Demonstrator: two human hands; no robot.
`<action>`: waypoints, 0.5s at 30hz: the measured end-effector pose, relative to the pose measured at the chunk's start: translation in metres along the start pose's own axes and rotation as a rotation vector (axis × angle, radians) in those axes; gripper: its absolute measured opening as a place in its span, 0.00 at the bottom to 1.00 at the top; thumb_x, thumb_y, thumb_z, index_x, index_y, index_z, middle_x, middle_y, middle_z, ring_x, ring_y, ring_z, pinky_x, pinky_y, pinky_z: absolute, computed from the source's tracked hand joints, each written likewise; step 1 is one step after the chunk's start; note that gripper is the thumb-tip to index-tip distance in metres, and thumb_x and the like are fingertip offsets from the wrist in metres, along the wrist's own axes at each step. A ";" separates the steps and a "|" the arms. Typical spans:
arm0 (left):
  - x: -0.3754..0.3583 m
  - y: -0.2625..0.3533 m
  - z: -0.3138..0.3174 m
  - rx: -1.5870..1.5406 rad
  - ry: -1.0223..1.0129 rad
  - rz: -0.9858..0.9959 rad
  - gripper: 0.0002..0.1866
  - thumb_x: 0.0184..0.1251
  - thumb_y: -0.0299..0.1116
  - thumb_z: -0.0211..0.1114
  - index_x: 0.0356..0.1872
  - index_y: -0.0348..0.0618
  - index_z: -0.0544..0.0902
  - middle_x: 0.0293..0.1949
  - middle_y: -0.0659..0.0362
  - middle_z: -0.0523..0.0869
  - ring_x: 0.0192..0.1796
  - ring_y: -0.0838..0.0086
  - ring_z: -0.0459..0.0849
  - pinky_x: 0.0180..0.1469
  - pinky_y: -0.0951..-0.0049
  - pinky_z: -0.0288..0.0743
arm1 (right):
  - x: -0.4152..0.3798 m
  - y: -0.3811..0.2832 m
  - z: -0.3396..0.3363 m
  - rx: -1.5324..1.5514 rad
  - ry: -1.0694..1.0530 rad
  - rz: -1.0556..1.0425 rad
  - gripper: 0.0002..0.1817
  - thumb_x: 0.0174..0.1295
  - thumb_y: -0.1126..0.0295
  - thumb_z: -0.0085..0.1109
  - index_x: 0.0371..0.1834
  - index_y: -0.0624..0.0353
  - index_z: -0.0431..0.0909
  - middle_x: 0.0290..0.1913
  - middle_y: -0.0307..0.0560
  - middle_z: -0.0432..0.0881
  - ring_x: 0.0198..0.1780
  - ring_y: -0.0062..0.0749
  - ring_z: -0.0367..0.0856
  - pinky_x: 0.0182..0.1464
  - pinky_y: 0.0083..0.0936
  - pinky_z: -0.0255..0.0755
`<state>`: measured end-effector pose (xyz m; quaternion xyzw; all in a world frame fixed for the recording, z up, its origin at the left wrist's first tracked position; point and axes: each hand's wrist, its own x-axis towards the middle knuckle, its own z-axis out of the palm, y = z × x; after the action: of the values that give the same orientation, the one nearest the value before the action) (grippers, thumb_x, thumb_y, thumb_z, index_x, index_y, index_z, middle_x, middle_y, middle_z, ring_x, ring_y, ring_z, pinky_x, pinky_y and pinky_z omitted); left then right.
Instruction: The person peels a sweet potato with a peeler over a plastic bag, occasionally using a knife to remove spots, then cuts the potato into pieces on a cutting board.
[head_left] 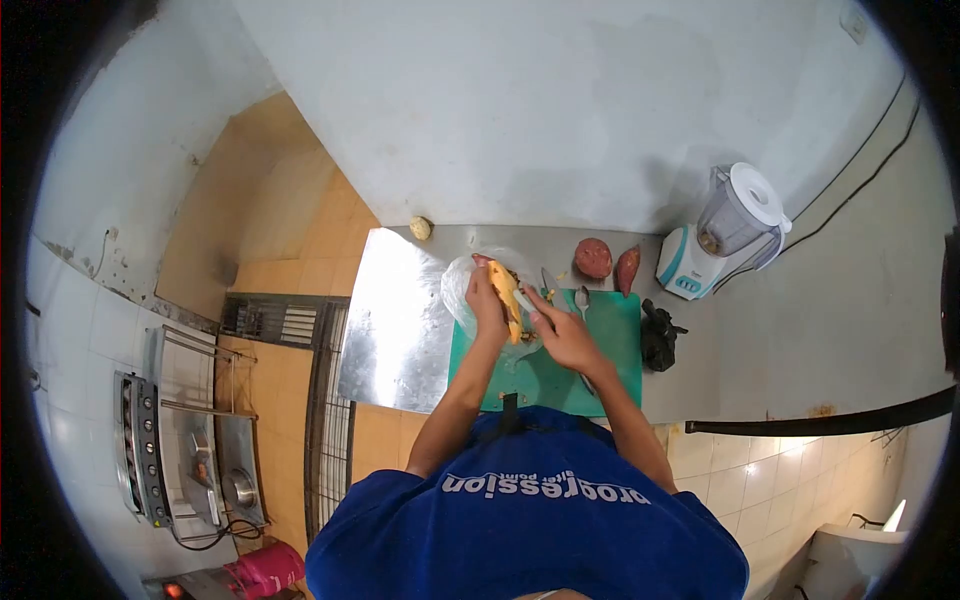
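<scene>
My left hand (485,306) is wrapped round a long sweet potato (503,292), whose orange flesh is bare over most of its length with red skin left at the far end. Against its right side, my right hand (568,338) grips a small pale tool (524,299) that looks like a peeler, partly covered by the fingers. Below both hands lie a crumpled clear plastic bag (458,288) with peelings about it and a green cutting board (615,345). A spoon (582,297) and a knife (549,281) rest just beyond my right hand.
Two red-skinned sweet potatoes (593,258) lie by the wall, near a white and turquoise blender (700,250). A black plastic bag (658,335) sits right of the board. One pale round lump (420,228) is at the steel table's (395,330) back left edge.
</scene>
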<state>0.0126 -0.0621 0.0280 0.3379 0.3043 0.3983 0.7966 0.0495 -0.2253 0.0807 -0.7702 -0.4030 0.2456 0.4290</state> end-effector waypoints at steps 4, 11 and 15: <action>-0.001 -0.011 0.009 0.025 0.057 0.135 0.18 0.77 0.48 0.60 0.34 0.42 0.80 0.25 0.68 0.74 0.27 0.82 0.71 0.31 0.76 0.67 | 0.005 -0.014 0.000 -0.113 0.013 -0.009 0.27 0.75 0.60 0.48 0.77 0.35 0.65 0.27 0.66 0.79 0.30 0.58 0.78 0.46 0.43 0.74; 0.011 0.025 0.004 0.046 0.032 0.029 0.18 0.79 0.48 0.56 0.46 0.42 0.81 0.38 0.62 0.79 0.39 0.76 0.79 0.43 0.72 0.75 | -0.004 0.017 0.008 -0.143 -0.085 -0.059 0.26 0.75 0.60 0.48 0.77 0.34 0.65 0.20 0.61 0.76 0.25 0.54 0.76 0.40 0.44 0.72; 0.008 0.010 0.000 0.135 -0.025 0.056 0.17 0.78 0.47 0.57 0.46 0.41 0.81 0.38 0.62 0.80 0.39 0.75 0.80 0.43 0.73 0.75 | 0.017 0.000 0.002 -0.071 0.034 -0.078 0.26 0.75 0.60 0.49 0.76 0.37 0.68 0.18 0.59 0.73 0.22 0.49 0.73 0.36 0.41 0.71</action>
<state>0.0125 -0.0507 0.0347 0.4042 0.3110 0.3946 0.7643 0.0571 -0.2100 0.0795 -0.7728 -0.4337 0.2013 0.4173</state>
